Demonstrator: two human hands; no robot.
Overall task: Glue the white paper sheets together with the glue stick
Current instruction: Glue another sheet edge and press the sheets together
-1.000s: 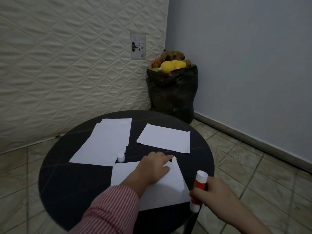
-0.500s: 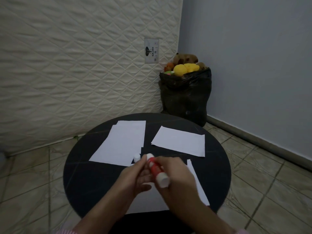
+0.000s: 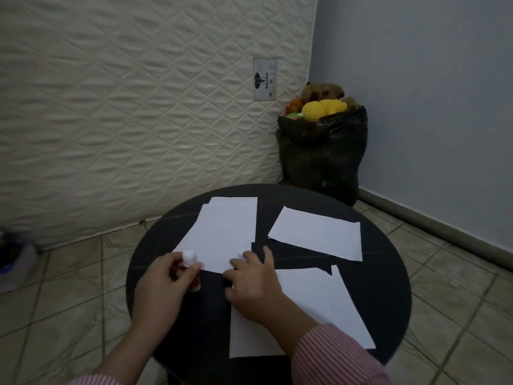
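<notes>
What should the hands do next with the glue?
Probably rub the glue stick along the near edge of the far-left sheets. The left hand grips the stick beside that edge, and the right hand has its fingers at the same edge, seemingly steadying it. I cannot tell whether the cap is off; if not, uncap first.

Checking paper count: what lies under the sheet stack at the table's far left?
Under the top sheet a second sheet's edge peeks out at the far side, on the black table. Any further sheets beneath are covered.
</notes>
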